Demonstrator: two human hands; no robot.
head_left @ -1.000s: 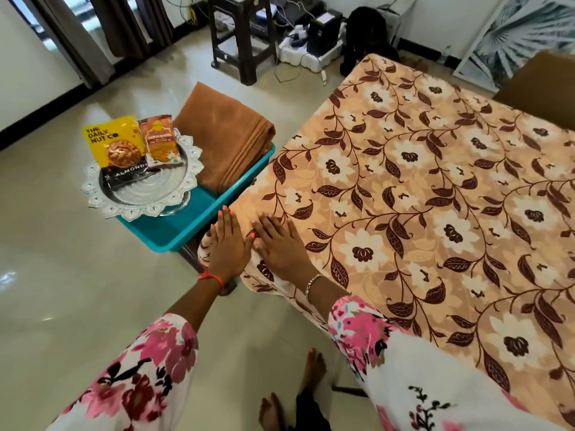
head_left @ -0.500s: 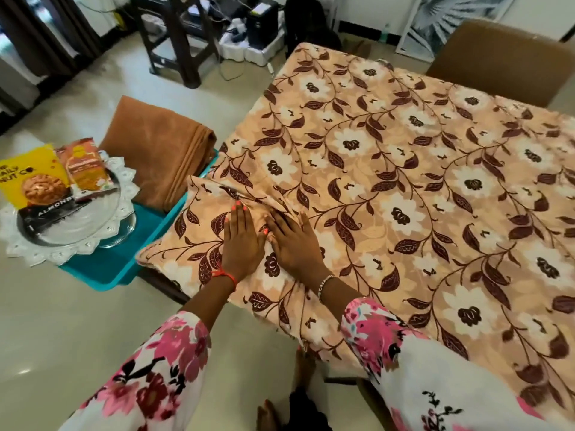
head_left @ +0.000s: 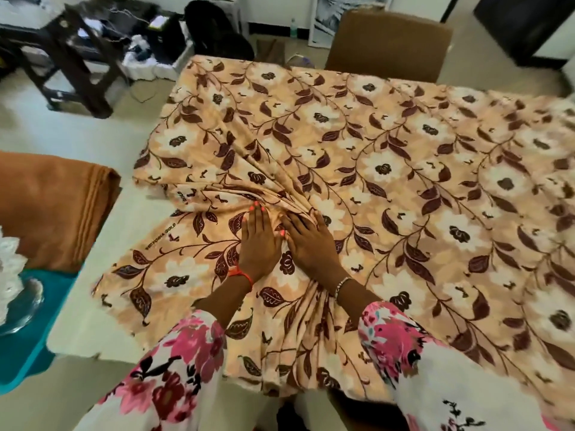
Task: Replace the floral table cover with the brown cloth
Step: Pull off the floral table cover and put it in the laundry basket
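Both hands flat side by side on floral table cover [head_left: 389, 169], left hand [head_left: 258, 241] and right hand [head_left: 311, 241] fingers straight, pressing bunched corner folds, pale table [head_left: 93, 290] corner bared, folded brown cloth [head_left: 53, 206] well left on teal tray [head_left: 28, 343].

"VICTORIA GOLD" printed along folded-back edge of floral table cover [head_left: 404, 169]; second print nearby illegible

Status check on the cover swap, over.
Left hand and right hand flat on floral cover, pressing. Cover bunched ahead of hands, near-left table corner bare. Brown cloth folded at left, untouched. Nothing sits on cover.
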